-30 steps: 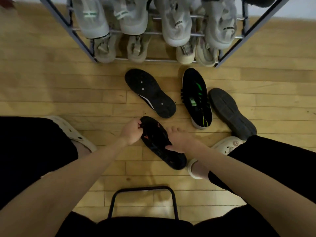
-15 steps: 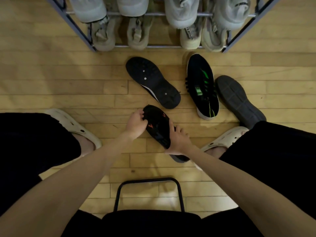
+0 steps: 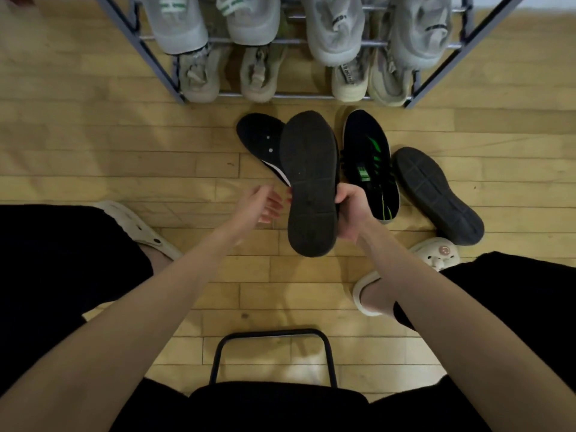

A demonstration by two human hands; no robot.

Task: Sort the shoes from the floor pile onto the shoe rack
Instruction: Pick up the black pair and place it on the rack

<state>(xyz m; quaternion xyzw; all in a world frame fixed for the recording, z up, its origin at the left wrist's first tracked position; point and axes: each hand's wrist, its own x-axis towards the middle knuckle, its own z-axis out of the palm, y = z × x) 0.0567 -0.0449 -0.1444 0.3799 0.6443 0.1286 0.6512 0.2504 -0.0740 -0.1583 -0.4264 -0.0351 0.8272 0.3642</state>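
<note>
Shoe (image 3: 310, 185) now lifted off the floor, sole turned up, where half a second ago it was lying low between both hands. It is gripped at mid-length by the right hand (image 3: 350, 213), fingers curled round its edge; the left hand (image 3: 260, 207) has been released, fingers spread and empty. Pickup judged done; transfer next. Three dark shoes (image 3: 369, 163) are left on the floorboards (image 3: 124, 157). Rack (image 3: 162, 73) rails are seen crowded with pale shoes; no free slot is visible here.

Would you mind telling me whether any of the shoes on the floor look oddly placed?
Yes: two floor shoes lie sole-up, the black shoe left and the grey shoe right, while the green-striped shoe between them sits upright.
</note>
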